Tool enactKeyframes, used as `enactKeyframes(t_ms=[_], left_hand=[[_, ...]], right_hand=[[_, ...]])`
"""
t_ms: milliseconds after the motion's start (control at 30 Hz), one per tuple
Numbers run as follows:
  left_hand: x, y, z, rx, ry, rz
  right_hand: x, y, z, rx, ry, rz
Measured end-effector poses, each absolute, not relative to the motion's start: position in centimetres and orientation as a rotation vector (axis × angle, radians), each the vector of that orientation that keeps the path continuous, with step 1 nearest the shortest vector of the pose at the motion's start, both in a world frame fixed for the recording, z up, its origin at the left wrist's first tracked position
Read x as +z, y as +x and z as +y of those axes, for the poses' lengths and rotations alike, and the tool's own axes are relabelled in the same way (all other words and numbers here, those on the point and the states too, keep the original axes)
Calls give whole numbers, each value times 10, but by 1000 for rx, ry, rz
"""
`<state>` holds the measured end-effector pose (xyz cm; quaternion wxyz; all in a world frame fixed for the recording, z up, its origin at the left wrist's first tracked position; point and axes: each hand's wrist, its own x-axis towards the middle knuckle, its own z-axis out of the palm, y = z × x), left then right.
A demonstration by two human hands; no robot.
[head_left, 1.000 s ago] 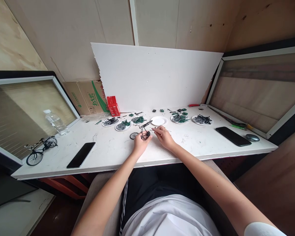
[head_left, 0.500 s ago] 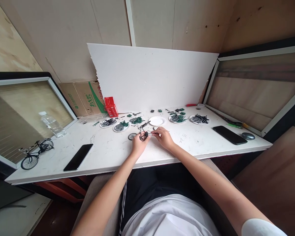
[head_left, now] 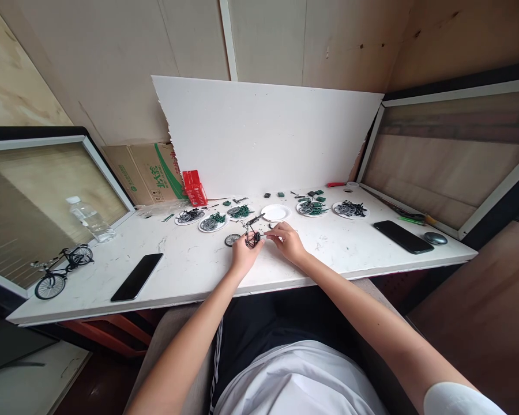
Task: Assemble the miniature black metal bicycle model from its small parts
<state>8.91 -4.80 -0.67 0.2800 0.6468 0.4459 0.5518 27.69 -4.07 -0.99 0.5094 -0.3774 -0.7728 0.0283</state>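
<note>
Over the middle of the table, my left hand [head_left: 244,253] is closed around a partly assembled black model bicycle [head_left: 252,237]. Its lower part is half hidden by my fingers. My right hand [head_left: 289,239] pinches a thin rod-like tool [head_left: 264,234], whose tip points at the bicycle's right side; whether it touches cannot be made out. A small spoked wheel [head_left: 232,240] shows just left of my left hand. Dark slim parts [head_left: 256,219] lie beyond the bicycle, in front of a bare white paper plate [head_left: 277,213].
Several paper plates of green, grey and black parts, such as one plate [head_left: 350,217], line the back. A complete model bicycle [head_left: 64,271], a water bottle [head_left: 90,218] and a phone [head_left: 137,277] are at left. Another phone [head_left: 403,237] and a mouse [head_left: 435,238] lie right.
Both hands stay in nearly the same place, holding the model bicycle and the tool. The right fingers have shifted very slightly around the tool, and the whole view has moved a little.
</note>
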Motion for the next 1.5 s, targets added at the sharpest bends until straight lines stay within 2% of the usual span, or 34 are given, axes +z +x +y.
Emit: enactKeyframes(t_ms=[267, 1033, 1300, 1500], left_hand=[[-8, 89, -47, 1486, 1769, 1234], [-11, 88, -44, 1467, 1800, 1237], [-7, 88, -46, 1456, 1774, 1304], [-3, 88, -51, 1429, 1799, 1271]], right_hand=[[-9, 276, -45, 15, -923, -1898], [9, 270, -65, 254, -1182, -1968], [1, 271, -58, 245, -1140, -1985], [0, 273, -54, 115, -1261, -1988]])
